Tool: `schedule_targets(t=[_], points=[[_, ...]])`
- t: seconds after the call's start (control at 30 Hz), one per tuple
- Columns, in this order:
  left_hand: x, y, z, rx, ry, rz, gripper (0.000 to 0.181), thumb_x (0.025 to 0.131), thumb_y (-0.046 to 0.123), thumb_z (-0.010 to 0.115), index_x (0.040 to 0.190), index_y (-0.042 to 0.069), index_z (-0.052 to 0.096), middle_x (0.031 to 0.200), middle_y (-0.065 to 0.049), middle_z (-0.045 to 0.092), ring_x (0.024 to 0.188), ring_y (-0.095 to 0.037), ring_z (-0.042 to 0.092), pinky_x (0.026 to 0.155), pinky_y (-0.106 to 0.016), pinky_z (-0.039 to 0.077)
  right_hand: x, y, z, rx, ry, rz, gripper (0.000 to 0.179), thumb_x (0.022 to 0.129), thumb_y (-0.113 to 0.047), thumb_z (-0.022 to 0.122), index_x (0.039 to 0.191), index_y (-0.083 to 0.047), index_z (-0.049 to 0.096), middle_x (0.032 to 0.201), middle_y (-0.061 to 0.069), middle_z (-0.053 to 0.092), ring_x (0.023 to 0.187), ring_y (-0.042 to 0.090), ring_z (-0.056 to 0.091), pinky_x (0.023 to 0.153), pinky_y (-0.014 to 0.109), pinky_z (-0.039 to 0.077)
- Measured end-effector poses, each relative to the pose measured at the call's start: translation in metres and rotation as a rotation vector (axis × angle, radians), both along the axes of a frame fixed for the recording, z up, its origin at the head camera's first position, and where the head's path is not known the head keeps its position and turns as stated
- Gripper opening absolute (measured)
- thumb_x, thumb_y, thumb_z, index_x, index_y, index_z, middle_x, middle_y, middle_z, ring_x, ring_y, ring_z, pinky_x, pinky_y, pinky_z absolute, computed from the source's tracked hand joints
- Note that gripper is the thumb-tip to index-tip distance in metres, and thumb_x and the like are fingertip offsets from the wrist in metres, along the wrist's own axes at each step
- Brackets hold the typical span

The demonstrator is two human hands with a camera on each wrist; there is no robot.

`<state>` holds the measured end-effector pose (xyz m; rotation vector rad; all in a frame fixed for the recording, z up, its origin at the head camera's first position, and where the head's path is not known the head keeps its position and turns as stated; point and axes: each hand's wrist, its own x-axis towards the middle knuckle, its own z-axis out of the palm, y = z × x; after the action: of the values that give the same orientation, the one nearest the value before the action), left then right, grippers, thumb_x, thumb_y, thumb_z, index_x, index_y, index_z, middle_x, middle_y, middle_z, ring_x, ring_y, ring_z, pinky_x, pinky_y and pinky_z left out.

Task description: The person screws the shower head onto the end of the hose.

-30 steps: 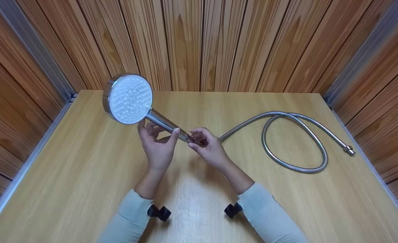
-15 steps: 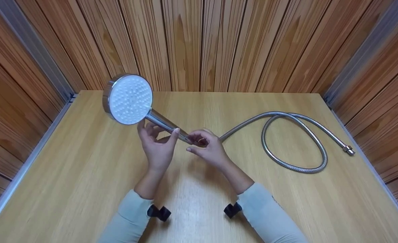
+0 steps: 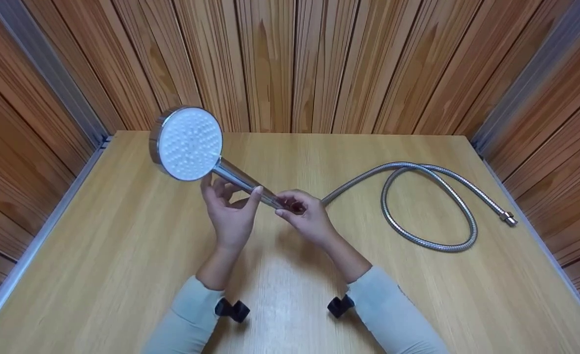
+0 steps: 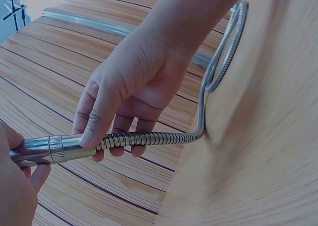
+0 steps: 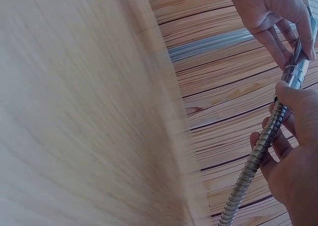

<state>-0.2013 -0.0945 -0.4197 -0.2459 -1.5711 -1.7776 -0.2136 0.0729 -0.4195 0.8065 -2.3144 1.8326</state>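
A chrome shower head (image 3: 190,144) with a white nozzle face is held above the table, tilted with its face toward the head camera. My left hand (image 3: 231,216) grips its handle (image 3: 243,178) between thumb and fingers. At the handle's lower end my right hand (image 3: 307,216) pinches the smooth metal nut (image 4: 74,149) of a ribbed metal shower hose (image 3: 430,241). In both wrist views the nut sits in line against the handle's end. From there the hose (image 5: 248,174) runs past the right fingers and down to the table.
The hose lies in a loop on the right of the wooden table (image 3: 123,255), its free end fitting (image 3: 508,219) near the right edge. Wood-panelled walls (image 3: 270,64) stand behind and at both sides. A black wrist mount (image 3: 232,310) sits at each cuff.
My right thumb and fingers have opened off the hose nut and closed on it again, shifting slightly. The left hand and shower head stay nearly still.
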Motion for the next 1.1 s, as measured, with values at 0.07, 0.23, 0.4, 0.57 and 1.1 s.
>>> schedule_targets(t=[0.07,0.23,0.4,0.57,1.1], points=[[-0.001,0.0,0.0,-0.005,0.008,0.003,0.093,0.078,-0.005,0.077,0.149,0.005,0.017,0.118,-0.013,0.057,0.094,-0.025,0.062,0.068,-0.038,0.059,0.0,0.0,0.0,-0.003,-0.002,0.0,0.024,0.088,0.001,0.069,0.112,0.005,0.067,0.098,0.012,0.066,0.085,0.017,0.058,0.073,0.024,0.05],[-0.001,-0.001,0.0,-0.011,0.012,0.01,0.092,0.079,-0.005,0.076,0.149,0.005,0.016,0.12,-0.015,0.056,0.095,-0.025,0.062,0.069,-0.038,0.059,-0.001,-0.001,0.0,-0.011,-0.012,0.011,0.024,0.089,0.001,0.067,0.113,0.005,0.067,0.1,0.012,0.065,0.087,0.017,0.057,0.072,0.024,0.05],[-0.001,-0.002,-0.002,-0.013,0.011,-0.005,0.09,0.081,-0.007,0.074,0.149,0.005,0.016,0.121,-0.016,0.056,0.095,-0.024,0.062,0.068,-0.036,0.059,-0.001,-0.002,0.002,0.008,-0.02,0.029,0.023,0.09,0.002,0.066,0.113,0.005,0.067,0.1,0.011,0.065,0.086,0.017,0.057,0.071,0.024,0.05],[-0.002,-0.003,-0.003,-0.026,0.019,-0.022,0.09,0.081,-0.007,0.073,0.149,0.004,0.015,0.123,-0.018,0.054,0.095,-0.025,0.062,0.067,-0.035,0.059,-0.008,-0.001,-0.007,0.013,-0.045,0.031,0.024,0.09,0.001,0.066,0.114,0.004,0.067,0.1,0.011,0.065,0.086,0.02,0.057,0.071,0.025,0.05],[-0.002,-0.007,-0.003,0.048,-0.013,-0.065,0.091,0.081,-0.009,0.073,0.15,0.006,0.016,0.117,-0.016,0.056,0.095,-0.026,0.062,0.067,-0.034,0.059,-0.022,0.0,-0.034,-0.01,0.019,0.052,0.025,0.091,-0.011,0.07,0.115,-0.005,0.068,0.101,0.004,0.064,0.088,0.019,0.057,0.071,0.026,0.05]])
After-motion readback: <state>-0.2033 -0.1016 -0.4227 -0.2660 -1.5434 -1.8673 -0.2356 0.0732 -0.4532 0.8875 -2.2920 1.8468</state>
